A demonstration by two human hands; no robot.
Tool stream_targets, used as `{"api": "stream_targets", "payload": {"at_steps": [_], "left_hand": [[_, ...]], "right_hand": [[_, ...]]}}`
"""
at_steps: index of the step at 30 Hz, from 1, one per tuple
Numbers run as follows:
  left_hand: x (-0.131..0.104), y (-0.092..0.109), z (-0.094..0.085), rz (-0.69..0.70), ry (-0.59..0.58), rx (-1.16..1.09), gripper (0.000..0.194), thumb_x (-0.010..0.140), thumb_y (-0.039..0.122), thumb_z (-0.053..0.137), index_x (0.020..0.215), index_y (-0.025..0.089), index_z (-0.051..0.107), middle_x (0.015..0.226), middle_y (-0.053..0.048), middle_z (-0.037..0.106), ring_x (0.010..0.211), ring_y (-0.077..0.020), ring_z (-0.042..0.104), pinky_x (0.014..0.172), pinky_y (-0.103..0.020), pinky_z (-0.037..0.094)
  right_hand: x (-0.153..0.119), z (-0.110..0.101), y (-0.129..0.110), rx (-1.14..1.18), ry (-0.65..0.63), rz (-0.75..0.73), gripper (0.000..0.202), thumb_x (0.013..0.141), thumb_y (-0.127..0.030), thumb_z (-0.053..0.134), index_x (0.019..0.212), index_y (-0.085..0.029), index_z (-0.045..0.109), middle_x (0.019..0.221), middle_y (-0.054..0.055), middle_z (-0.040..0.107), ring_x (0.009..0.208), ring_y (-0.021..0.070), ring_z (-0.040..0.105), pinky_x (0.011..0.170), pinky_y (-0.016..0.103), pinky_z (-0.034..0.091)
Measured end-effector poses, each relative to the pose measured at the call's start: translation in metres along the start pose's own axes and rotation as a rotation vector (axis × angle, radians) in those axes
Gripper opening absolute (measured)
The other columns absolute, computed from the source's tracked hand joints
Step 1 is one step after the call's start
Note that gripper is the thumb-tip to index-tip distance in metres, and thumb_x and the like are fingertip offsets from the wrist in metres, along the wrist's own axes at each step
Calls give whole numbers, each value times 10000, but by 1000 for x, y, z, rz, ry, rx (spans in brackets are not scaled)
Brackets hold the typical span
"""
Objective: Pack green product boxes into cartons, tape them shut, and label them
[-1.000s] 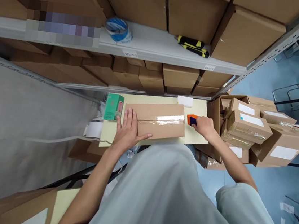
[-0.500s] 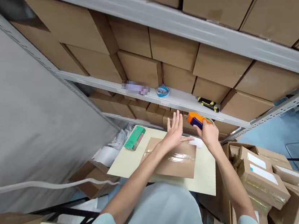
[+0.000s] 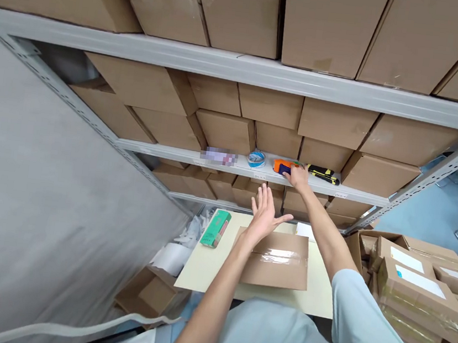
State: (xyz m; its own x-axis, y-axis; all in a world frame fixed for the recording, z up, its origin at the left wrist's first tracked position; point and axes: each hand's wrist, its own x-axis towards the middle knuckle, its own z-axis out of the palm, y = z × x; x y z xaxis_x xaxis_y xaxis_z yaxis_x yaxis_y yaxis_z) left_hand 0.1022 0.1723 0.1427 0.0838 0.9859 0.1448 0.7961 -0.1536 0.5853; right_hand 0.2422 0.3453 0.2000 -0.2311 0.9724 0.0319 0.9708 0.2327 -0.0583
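My right hand [image 3: 298,177] is closed on an orange and dark-blue tape dispenser [image 3: 283,166] at the shelf ledge, with the arm stretched forward. Just right of it lie black and yellow utility knives [image 3: 324,173]; to its left sits a blue and white roll of tape [image 3: 256,159]. Fingers spread, my left hand [image 3: 264,216] hangs empty over the far left part of a cardboard box [image 3: 278,264]. Clear tape runs across the top of that box, which rests on a pale yellow board [image 3: 200,271].
A green carton [image 3: 216,228] lies at the board's left, and a white paper item [image 3: 305,231] at its far right. Boxes fill the metal shelving [image 3: 242,64] in front. Taped, labelled parcels [image 3: 419,284] are piled on the right. An open carton [image 3: 151,293] stands low left.
My right hand has carried the tape dispenser forward and left, from above the board to the shelf ledge. My left hand stays spread over the box. The view has tilted up.
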Motion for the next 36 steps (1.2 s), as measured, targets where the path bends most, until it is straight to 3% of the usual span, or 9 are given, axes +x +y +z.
{"api": "stream_targets", "payload": {"at_steps": [4,7,12,17,22,27,31,33,36], "left_hand": [[-30,-15,3,6,-25,-35,1200,1002,828,531,1816,106,25,1859,-345,4,1756,-468,0,1347,-789,90],[-72,-24,12,28,-46,-23,1044,1087,713,462,1821,132,0,1873,-306,7,1765,-422,-12,1369,-753,108],[-147,-32,31,19,-99,-14,784,1167,512,324,1829,156,101,1890,-236,95,1776,-357,0,1400,-700,124],[-169,-24,53,32,-198,6,680,1172,406,247,1789,124,301,1876,-198,226,1778,-331,105,1424,-649,122],[-152,-19,71,-148,-174,81,849,1124,605,403,1772,63,320,1885,-238,138,1774,-417,18,1422,-665,77],[-142,-43,66,-341,-35,145,1175,1024,773,534,1770,-54,159,1858,-338,-17,1760,-473,-60,1410,-687,37],[-142,-70,55,-420,-2,138,1225,1006,788,555,1746,-103,155,1846,-371,4,1765,-465,11,1419,-638,127],[-142,-83,49,-477,-3,100,1211,999,784,572,1751,-80,179,1847,-365,74,1756,-466,131,1395,-623,253],[-140,-105,38,-513,-63,-56,998,1050,725,519,1730,15,346,1767,-311,419,1653,-418,448,1317,-555,434]], "right_hand": [[-9,2,5,26,49,8,544,1149,-424,529,1466,11,606,1503,295,669,1422,347,547,1235,467,326],[-50,12,14,101,197,22,628,1154,-419,477,1612,10,494,1656,314,528,1530,402,460,1282,529,303],[-198,60,10,272,160,-15,640,1189,-435,283,1707,-93,438,1824,230,347,1706,341,288,1357,545,285],[-312,111,-18,377,-87,41,668,1191,-423,230,1773,-122,357,1868,177,287,1758,297,213,1390,536,287],[-322,132,-24,279,-89,260,823,1182,-562,267,1797,-17,213,1881,250,158,1772,362,133,1403,573,230],[-317,134,-13,276,-127,357,969,1159,-635,332,1797,25,22,1880,294,16,1774,393,74,1388,568,268],[-322,142,7,541,-163,476,1000,1151,-649,328,1793,12,-61,1876,305,65,1743,360,253,1330,510,395],[-324,146,18,688,-210,480,926,1165,-628,257,1807,-30,-39,1861,276,220,1706,306,361,1303,475,435],[-327,150,30,739,-226,378,797,1183,-587,106,1828,-120,71,1823,210,379,1658,244,438,1301,463,437]]}}
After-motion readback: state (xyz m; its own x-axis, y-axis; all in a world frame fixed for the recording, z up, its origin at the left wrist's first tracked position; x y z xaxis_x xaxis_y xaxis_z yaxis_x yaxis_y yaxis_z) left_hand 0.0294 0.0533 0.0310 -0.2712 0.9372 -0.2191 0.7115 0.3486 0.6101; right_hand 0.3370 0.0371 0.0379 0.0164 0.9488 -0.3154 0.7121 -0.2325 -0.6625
